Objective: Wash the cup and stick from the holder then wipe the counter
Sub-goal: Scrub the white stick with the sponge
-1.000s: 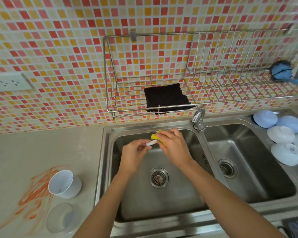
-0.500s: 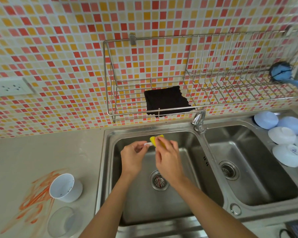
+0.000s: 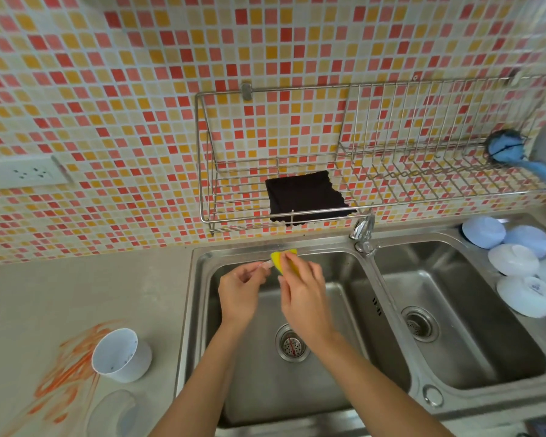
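Observation:
Over the left sink basin (image 3: 344,310), my left hand (image 3: 238,294) pinches a thin pale stick (image 3: 265,264) that points right. My right hand (image 3: 303,298) grips a yellow sponge (image 3: 281,260) pressed against the stick's right end. A white cup (image 3: 120,354) lies tipped on its side on the grey counter (image 3: 76,294), left of the sink, beside orange smears (image 3: 67,370). A clear round lid (image 3: 114,414) lies in front of the cup.
A wire rack (image 3: 360,152) on the tiled wall holds a black cloth (image 3: 306,197) and a blue brush (image 3: 508,149). The tap (image 3: 363,231) stands between the two basins. Several white and pale blue bowls (image 3: 517,260) sit upside down at the right.
Both hands have shifted slightly left and farther back in the basin. The sponge has slid along the stick. The view has tilted a little.

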Available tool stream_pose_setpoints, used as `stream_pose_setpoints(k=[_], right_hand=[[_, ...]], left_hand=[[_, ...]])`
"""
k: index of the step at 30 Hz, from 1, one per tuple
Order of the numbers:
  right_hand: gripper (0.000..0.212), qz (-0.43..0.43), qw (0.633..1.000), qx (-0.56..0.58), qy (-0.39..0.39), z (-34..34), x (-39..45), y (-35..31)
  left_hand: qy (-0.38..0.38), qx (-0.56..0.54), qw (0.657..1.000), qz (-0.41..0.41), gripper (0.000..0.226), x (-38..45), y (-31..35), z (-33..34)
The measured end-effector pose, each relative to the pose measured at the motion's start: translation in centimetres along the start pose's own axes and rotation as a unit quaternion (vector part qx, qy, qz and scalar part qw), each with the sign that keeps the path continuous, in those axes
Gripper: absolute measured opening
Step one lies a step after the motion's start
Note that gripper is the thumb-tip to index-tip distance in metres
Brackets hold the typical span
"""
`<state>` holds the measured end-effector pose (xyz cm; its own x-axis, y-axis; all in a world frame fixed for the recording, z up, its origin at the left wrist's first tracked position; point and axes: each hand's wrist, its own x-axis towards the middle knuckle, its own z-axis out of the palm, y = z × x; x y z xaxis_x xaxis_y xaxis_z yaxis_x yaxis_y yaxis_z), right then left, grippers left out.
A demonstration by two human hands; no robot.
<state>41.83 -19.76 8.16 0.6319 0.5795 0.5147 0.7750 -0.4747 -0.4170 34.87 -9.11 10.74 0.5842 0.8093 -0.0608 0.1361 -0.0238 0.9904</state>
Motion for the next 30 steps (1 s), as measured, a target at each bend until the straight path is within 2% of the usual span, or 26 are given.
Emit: stream_pose_setpoints(k=[3, 9, 13, 18, 22, 25, 27, 30], right_hand=[[0.044, 0.046, 0.998, -0.02, 0.021, -0.2, 0.6, 1.4], [0.042, -0.038, 0.999, -0.021, 0.003, -0.1, -0.4, -0.5], [0.047, 0.05, 0.998, -0.027, 0.019, -0.4, 1.0, 0.7], [0.047, -0.044, 0.999, -0.031, -0.002, -0.6, -0.1, -0.9], [0.047, -0.014, 0.998, -0.051, 0.015, -0.8, 1.5, 1.2], [0.041, -0.046, 0.997, -0.063, 0.021, -1.0, 2.3, 2.6], [0.036, -0.085, 0.993, -0.074, 0.017, -1.4, 2.8, 3.1], [0.033, -0.12, 0.988, -0.093, -0.004, -1.9, 3.5, 3.7]], left_hand=[[0.023, -0.045, 0.998, -0.036, 0.007, -0.4, 0.7, 0.3], [0.033, -0.066, 0.994, -0.075, 0.022, -0.6, 0.6, 0.8], [0.051, -0.077, 0.991, -0.092, 0.023, -0.9, 0.6, 1.1], [0.026, -0.048, 0.997, -0.062, 0.025, -0.8, 0.5, 0.8], [0.031, -0.056, 0.996, -0.068, 0.024, -0.8, 0.4, 0.6], [0.008, -0.042, 0.996, -0.074, 0.025, -0.7, 0.4, 0.3], [-0.012, -0.003, 0.999, -0.049, 0.022, -0.5, 0.4, -0.1], [-0.048, 0.084, 0.993, 0.06, 0.014, -0.2, 0.3, -0.6]])
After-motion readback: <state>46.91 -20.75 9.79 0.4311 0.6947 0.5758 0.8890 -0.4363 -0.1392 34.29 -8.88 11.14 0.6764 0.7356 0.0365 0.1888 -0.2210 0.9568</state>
